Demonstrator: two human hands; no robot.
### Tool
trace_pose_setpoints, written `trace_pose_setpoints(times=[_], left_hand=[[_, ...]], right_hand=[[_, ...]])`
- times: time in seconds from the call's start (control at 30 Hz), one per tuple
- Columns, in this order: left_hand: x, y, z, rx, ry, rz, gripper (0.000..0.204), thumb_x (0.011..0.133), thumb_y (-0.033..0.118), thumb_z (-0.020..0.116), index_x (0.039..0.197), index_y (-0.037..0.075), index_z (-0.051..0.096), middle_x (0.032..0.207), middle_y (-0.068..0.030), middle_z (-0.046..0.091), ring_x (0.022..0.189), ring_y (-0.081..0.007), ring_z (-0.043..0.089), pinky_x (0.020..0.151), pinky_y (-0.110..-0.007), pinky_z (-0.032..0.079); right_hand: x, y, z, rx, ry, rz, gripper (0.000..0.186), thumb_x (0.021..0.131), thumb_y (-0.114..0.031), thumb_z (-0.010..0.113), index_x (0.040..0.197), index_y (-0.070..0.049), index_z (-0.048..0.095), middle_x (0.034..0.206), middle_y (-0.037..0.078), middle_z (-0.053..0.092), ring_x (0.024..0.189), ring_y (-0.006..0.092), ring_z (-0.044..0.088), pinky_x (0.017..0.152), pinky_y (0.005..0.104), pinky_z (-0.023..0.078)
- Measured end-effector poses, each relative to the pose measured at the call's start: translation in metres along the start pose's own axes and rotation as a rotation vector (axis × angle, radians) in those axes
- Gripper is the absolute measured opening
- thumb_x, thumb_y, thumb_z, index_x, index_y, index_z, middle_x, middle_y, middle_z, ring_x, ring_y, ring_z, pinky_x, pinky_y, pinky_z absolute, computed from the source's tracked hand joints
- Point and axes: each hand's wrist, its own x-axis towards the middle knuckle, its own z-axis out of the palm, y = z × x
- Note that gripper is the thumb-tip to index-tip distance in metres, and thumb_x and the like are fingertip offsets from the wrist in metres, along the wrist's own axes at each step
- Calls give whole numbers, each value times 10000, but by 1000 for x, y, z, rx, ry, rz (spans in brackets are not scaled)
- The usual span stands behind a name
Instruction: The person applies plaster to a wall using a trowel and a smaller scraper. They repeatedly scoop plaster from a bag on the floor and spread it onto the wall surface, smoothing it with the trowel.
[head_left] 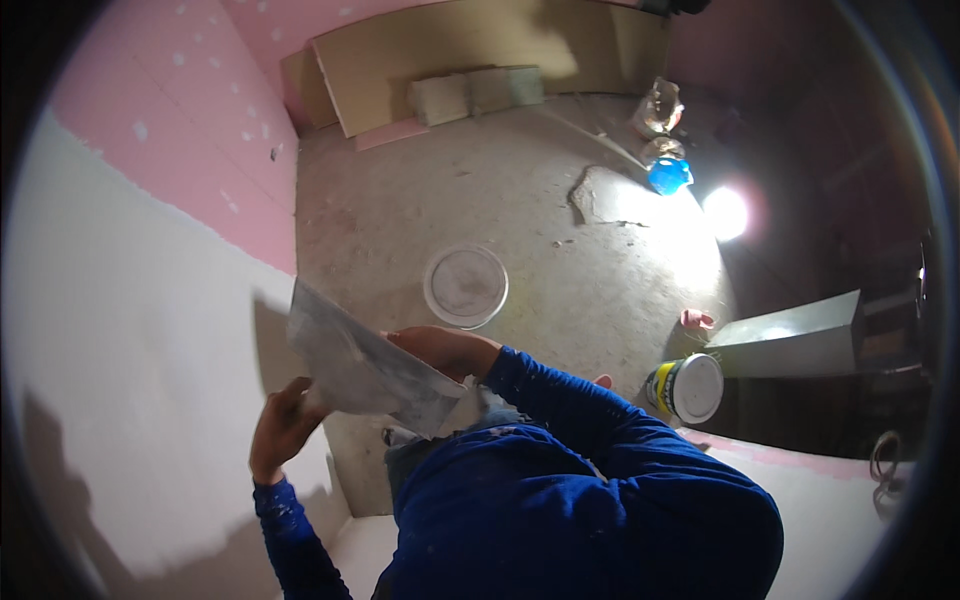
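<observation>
A wide grey metal plastering blade (370, 365) is tilted in front of my waist, its far corner close to the white wall on the left. My right hand (440, 345) reaches in from the right, and its fingers pass behind the blade and grip it. My left hand (285, 425) is closed at the blade's lower left edge, the fingertips partly hidden. Pale smears mark the blade's face. Just beyond it on the floor stands a round bucket with a whitish lid (466, 286).
On the left rises a wall (120, 270), white below and pink above. Large boards (480, 60) lean at the far wall. A bright lamp (726, 213) shines beside a blue bag (670, 176). A labelled bucket (697, 388) and a long pale box (785, 335) are at right.
</observation>
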Motion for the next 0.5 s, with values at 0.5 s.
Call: trace_pose_setpoints(times=[0.5], left_hand=[[-19,-118,-114,-121,574,-49,452,912,109,689,1298,51,461,1026,-225,670,888,-364,679,749,-397,519]], right_hand=[[157,-10,9,941,177,-194,451,944,-318,652,1294,-43,580,1018,112,696,884,206,698,669,421,585]])
